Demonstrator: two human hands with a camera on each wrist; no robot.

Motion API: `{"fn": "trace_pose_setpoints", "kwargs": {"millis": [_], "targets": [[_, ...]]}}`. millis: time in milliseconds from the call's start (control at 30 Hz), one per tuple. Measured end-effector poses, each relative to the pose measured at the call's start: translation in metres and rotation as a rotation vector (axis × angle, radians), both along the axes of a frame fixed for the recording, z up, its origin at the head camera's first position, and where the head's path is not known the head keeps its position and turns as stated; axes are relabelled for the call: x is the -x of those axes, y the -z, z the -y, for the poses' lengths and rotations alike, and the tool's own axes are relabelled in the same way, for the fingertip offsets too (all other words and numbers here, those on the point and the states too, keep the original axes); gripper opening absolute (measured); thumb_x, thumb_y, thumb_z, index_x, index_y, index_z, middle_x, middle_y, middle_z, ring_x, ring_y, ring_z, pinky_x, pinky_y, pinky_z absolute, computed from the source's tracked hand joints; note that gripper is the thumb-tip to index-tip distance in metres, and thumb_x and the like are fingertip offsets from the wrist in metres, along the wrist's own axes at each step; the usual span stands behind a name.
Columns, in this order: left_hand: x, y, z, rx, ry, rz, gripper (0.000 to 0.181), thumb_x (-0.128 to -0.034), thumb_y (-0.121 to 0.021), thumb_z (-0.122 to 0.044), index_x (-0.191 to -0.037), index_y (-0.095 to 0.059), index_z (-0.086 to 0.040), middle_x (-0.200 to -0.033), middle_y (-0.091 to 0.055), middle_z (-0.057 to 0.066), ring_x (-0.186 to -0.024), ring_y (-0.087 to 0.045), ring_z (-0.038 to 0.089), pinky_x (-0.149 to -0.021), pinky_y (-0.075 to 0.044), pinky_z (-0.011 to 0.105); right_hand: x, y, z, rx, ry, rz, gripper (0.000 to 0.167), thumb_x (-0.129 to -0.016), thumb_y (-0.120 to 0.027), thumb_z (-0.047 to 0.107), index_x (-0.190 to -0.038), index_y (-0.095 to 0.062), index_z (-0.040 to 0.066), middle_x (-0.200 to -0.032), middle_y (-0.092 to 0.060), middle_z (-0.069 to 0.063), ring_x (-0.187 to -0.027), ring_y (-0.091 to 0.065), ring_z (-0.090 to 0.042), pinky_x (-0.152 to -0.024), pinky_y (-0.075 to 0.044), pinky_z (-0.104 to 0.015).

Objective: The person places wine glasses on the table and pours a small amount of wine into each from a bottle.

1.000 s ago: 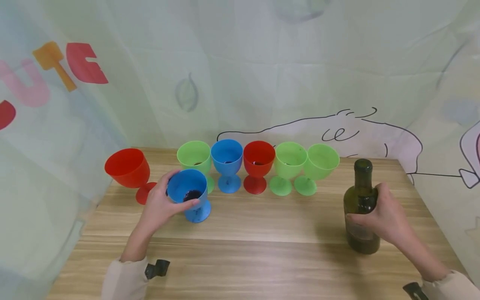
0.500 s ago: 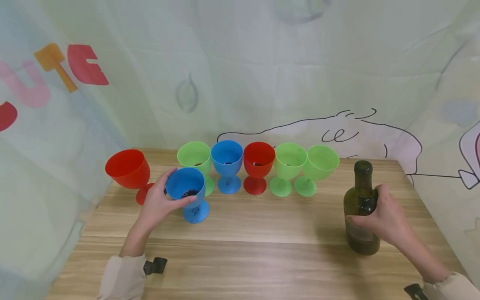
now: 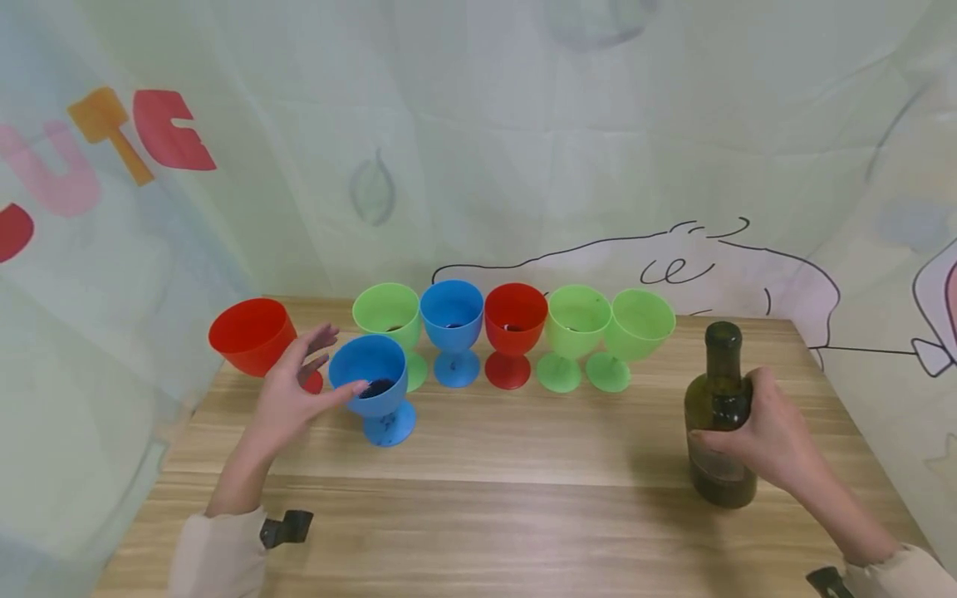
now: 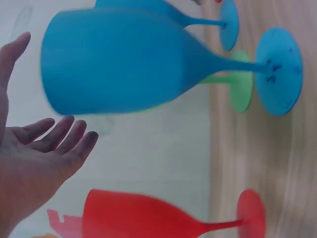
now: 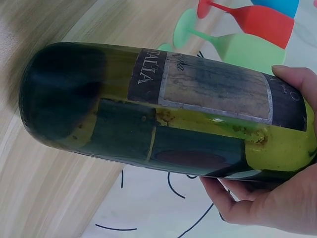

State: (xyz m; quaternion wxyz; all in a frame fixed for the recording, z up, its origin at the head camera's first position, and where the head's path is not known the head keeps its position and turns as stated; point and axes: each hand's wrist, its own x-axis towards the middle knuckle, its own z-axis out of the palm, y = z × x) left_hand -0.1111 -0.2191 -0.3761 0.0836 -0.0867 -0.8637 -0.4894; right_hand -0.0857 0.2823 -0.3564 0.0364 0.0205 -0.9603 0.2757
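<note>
A blue plastic goblet [image 3: 387, 405] with dark liquid in its bowl stands upright on the table, in front of the row of goblets. My left hand [image 3: 287, 403] is just left of it with fingers spread, holding nothing; the left wrist view shows the fingers [image 4: 79, 139] apart from the goblet's bowl [image 4: 119, 62]. On the right, my right hand [image 3: 773, 432] grips a dark green wine bottle [image 3: 721, 469], which is upright. In the right wrist view the bottle's label [image 5: 213, 89] faces the camera, and the thumb and fingers wrap its upper body.
Behind stands a row: green goblet [image 3: 389, 316], blue goblet [image 3: 452, 328], red goblet [image 3: 516, 332] and two more green goblets [image 3: 579, 332]. Another red goblet [image 3: 250, 340] is at the left, partly behind my left hand. A printed curtain [image 3: 478, 166] hangs behind the wooden table [image 3: 523, 531].
My left hand has let go of the blue goblet and drawn back to the left, its fingers opening. The goblet shifted slightly left before release. The right hand and bottle have barely moved.
</note>
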Motion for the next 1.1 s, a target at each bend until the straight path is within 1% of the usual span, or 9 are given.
{"fn": "trace_pose_setpoints", "kwargs": {"millis": [67,133,167,300,367,567,700,900,1100], "targets": [[-0.001,-0.006,0.005,0.030,-0.025,-0.024,0.077,-0.0783,-0.073,-0.017,-0.140,-0.028,-0.004,-0.137,-0.037,0.017,-0.123,-0.036,0.037,-0.094,-0.039,0.024,0.000,0.000,0.000,-0.001,-0.001,-0.006,0.080,-0.058,-0.083,0.017,-0.108,-0.030,-0.014,-0.094,-0.049,-0.035,-0.078,-0.055,-0.047,-0.056,-0.049,-0.052],[-0.001,-0.011,0.010,0.066,-0.056,-0.054,0.073,-0.0785,-0.072,-0.016,-0.138,-0.032,-0.003,-0.135,-0.038,0.018,-0.121,-0.037,0.037,-0.093,-0.040,0.023,-0.001,0.000,-0.001,0.001,-0.002,-0.008,0.080,-0.058,-0.083,0.017,-0.109,-0.030,-0.013,-0.094,-0.049,-0.035,-0.078,-0.055,-0.047,-0.056,-0.049,-0.053],[-0.001,-0.014,0.013,0.078,-0.068,-0.068,0.072,-0.0786,-0.072,-0.015,-0.137,-0.033,-0.002,-0.134,-0.039,0.019,-0.121,-0.037,0.038,-0.094,-0.041,0.026,-0.001,0.000,-0.001,0.001,-0.003,-0.007,0.081,-0.058,-0.084,0.017,-0.109,-0.029,-0.014,-0.094,-0.048,-0.035,-0.078,-0.055,-0.047,-0.056,-0.049,-0.053],[-0.001,-0.022,0.023,0.131,-0.121,-0.095,0.067,-0.0788,-0.071,-0.014,-0.134,-0.038,0.001,-0.132,-0.039,0.021,-0.117,-0.037,0.042,-0.089,-0.039,0.057,-0.001,0.001,0.000,0.001,-0.008,-0.021,0.080,-0.057,-0.084,0.017,-0.108,-0.030,-0.013,-0.093,-0.049,-0.035,-0.077,-0.055,-0.046,-0.056,-0.049,-0.052],[-0.001,-0.026,0.028,0.139,-0.144,-0.091,0.066,-0.0791,-0.071,-0.016,-0.134,-0.038,0.001,-0.132,-0.038,0.022,-0.117,-0.036,0.043,-0.085,-0.038,0.062,-0.001,0.001,0.000,-0.003,-0.013,-0.029,0.078,-0.057,-0.083,0.017,-0.107,-0.031,-0.012,-0.092,-0.050,-0.034,-0.077,-0.056,-0.045,-0.056,-0.049,-0.051],[0.004,-0.031,0.047,0.182,-0.252,-0.038,0.066,-0.0831,-0.065,-0.027,-0.138,-0.035,-0.005,-0.133,-0.038,0.022,-0.114,-0.035,0.041,-0.079,-0.042,0.061,-0.001,0.002,0.001,-0.011,-0.023,-0.030,0.075,-0.058,-0.082,0.016,-0.106,-0.031,-0.011,-0.091,-0.051,-0.034,-0.076,-0.057,-0.045,-0.057,-0.049,-0.051],[0.009,-0.030,0.064,0.196,-0.275,0.001,0.072,-0.0830,-0.065,-0.029,-0.140,-0.029,-0.005,-0.137,-0.032,0.024,-0.118,-0.030,0.044,-0.082,-0.037,0.065,-0.001,0.002,0.001,-0.015,-0.024,-0.030,0.075,-0.058,-0.082,0.016,-0.106,-0.031,-0.011,-0.092,-0.051,-0.034,-0.077,-0.057,-0.045,-0.057,-0.049,-0.052],[0.015,-0.020,0.083,0.212,-0.281,0.068,0.086,-0.0813,-0.066,-0.032,-0.144,-0.015,-0.001,-0.143,-0.018,0.028,-0.125,-0.019,0.049,-0.082,-0.032,0.069,-0.002,0.002,-0.001,-0.014,-0.025,-0.019,0.078,-0.058,-0.083,0.017,-0.107,-0.030,-0.012,-0.093,-0.050,-0.036,-0.078,-0.056,-0.047,-0.058,-0.049,-0.053],[0.019,-0.006,0.092,0.130,-0.291,0.116,0.095,-0.0820,-0.066,-0.032,-0.144,-0.001,-0.001,-0.146,-0.010,0.027,-0.129,-0.012,0.049,-0.091,-0.026,0.067,-0.002,0.001,-0.001,-0.013,-0.030,-0.025,0.079,-0.057,-0.084,0.017,-0.107,-0.030,-0.013,-0.092,-0.050,-0.036,-0.076,-0.056,-0.046,-0.056,-0.049,-0.052]]}}
